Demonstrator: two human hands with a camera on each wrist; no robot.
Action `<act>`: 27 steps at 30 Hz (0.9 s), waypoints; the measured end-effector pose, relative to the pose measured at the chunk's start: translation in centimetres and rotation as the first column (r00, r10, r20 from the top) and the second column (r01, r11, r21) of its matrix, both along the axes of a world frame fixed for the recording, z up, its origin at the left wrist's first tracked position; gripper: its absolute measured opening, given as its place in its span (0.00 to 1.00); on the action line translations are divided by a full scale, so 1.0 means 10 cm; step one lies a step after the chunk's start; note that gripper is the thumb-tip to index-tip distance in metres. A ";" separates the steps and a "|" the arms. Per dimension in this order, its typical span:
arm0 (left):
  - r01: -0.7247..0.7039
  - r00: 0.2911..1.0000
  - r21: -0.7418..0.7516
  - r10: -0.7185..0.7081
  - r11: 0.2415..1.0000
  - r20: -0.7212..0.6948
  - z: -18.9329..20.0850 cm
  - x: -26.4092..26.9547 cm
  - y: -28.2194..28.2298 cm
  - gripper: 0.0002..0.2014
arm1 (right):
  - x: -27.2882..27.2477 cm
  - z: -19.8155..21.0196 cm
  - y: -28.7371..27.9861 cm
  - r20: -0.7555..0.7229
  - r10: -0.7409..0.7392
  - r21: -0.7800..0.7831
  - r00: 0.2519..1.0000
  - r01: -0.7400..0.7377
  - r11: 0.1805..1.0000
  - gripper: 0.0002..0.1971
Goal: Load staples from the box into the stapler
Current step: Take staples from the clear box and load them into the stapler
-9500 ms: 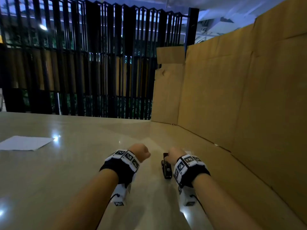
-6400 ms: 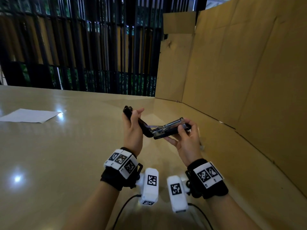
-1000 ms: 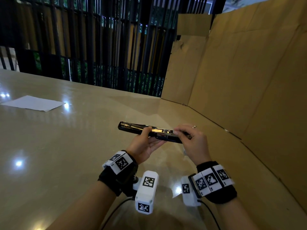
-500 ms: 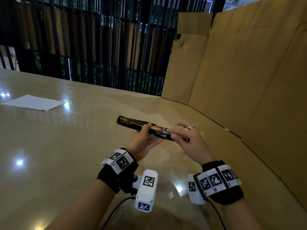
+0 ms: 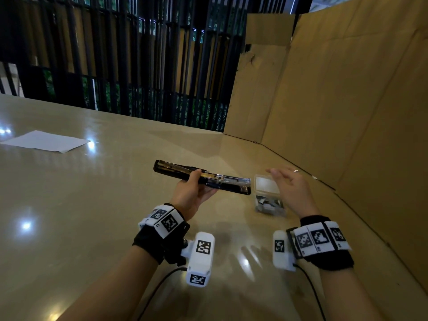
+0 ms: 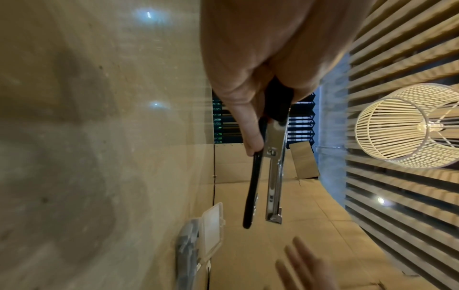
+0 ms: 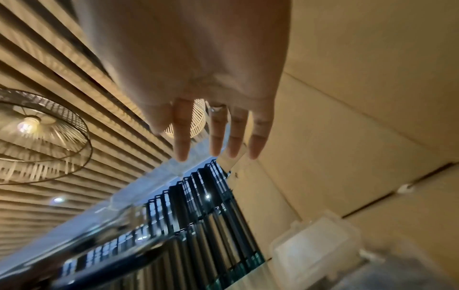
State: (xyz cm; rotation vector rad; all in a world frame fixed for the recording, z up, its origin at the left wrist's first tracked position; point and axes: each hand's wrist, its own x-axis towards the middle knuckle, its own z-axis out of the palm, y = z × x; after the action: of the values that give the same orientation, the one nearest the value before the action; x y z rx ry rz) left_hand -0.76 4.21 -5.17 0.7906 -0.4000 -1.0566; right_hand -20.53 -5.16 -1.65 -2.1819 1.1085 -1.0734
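My left hand (image 5: 193,193) grips a black stapler (image 5: 176,171) at its middle and holds it level above the table. The stapler is unfolded flat, its silver staple rail (image 5: 229,180) pointing right; in the left wrist view the rail (image 6: 273,182) sits beside the black base (image 6: 252,188). A clear plastic staple box (image 5: 268,200) lies on the table just right of the rail, lid (image 5: 265,184) standing open, grey staples inside. My right hand (image 5: 289,184) hovers over the box with straight, spread fingers (image 7: 216,133) and holds nothing.
A tall cardboard wall (image 5: 347,100) runs along the right and back of the beige table (image 5: 81,205). A white sheet of paper (image 5: 46,141) lies at the far left. Black railings (image 5: 127,54) stand behind the table.
My right hand let go of the stapler's right end and moved right, above the staple box, fingers spread. The left hand alone now holds the stapler.
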 end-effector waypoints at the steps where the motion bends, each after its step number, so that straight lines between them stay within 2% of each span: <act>1: -0.021 1.000 0.003 0.021 1.000 -0.003 0.00 0.02 0.00 0.12 | -0.04 -0.01 -0.07 -0.057 -0.036 0.025 0.998 0.038 0.999 0.18; 4: -0.072 0.997 0.008 0.073 0.997 -0.027 0.00 0.09 0.01 0.12 | -0.09 -0.08 -0.28 -0.291 -0.051 0.164 0.955 0.102 0.981 0.15; 6: -0.095 0.994 0.007 0.096 0.995 -0.045 0.00 0.13 0.01 0.12 | -0.06 -0.16 -0.41 -0.465 0.005 0.229 0.885 0.115 0.966 0.13; 8: -0.120 0.991 0.005 0.120 0.993 -0.055 0.01 0.16 0.02 0.12 | -0.01 -0.24 -0.52 -0.569 0.025 0.240 0.822 0.136 0.961 0.11; 15: -0.132 0.989 -0.001 0.132 0.991 -0.066 0.04 0.21 0.04 0.12 | 0.25 -0.30 -0.75 -0.679 0.006 0.202 0.734 0.178 0.963 0.09; 20: -0.142 0.987 -0.007 0.141 0.990 -0.077 0.05 0.23 0.04 0.12 | 0.42 -0.39 -0.81 -0.754 0.002 0.195 0.657 0.220 0.956 0.13; 23: -0.134 0.989 -0.004 0.133 0.991 -0.071 0.05 0.24 0.04 0.12 | 0.47 -0.38 -0.82 -0.758 -0.040 0.186 0.651 0.275 0.943 0.10; 26: -0.113 0.991 -0.002 0.112 0.994 -0.073 0.04 0.24 0.04 0.11 | 0.44 -0.40 -0.87 -0.726 -0.062 0.226 0.685 0.322 0.919 0.17; 27: -0.105 0.992 0.000 0.105 0.994 -0.072 0.04 0.23 0.04 0.11 | 0.44 -0.40 -0.88 -0.716 -0.063 0.242 0.695 0.331 0.912 0.17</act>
State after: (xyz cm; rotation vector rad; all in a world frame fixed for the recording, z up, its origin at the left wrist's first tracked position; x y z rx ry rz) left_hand 1.56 4.59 -4.78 0.7603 -0.2955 -0.9825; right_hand -16.17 -13.94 -5.68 -2.2251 1.7384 -0.0237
